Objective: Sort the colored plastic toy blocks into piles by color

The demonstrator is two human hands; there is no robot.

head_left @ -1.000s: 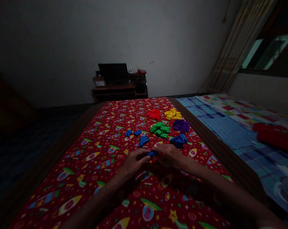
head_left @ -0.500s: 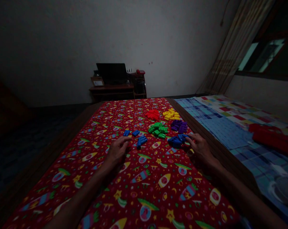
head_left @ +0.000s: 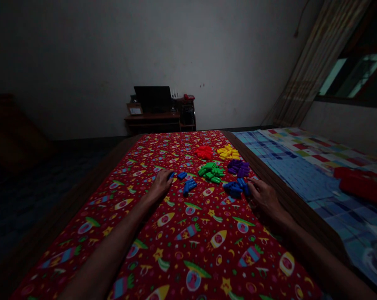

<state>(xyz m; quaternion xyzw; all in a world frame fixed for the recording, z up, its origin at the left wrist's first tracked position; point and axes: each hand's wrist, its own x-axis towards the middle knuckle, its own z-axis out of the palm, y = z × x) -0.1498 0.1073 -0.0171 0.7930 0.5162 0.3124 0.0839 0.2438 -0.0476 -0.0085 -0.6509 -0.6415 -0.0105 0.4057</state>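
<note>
Blue pieces (head_left: pixel 236 188): small glossy plastic blocks heaped on red rocket-print cloth (head_left: pixel 188 246), just near side of purple pile (head_left: pixel 238 166), beside green pile (head_left: pixel 211 171). Right hand (head_left: pixel 265 199) palm down, fingertips touching heap's right edge; grasp hidden, cannot tell. Left hand (head_left: pixel 161 184) stretched flat left of green pile, fingertips on loose blue block (head_left: pixel 171 175); closure unclear.
</note>
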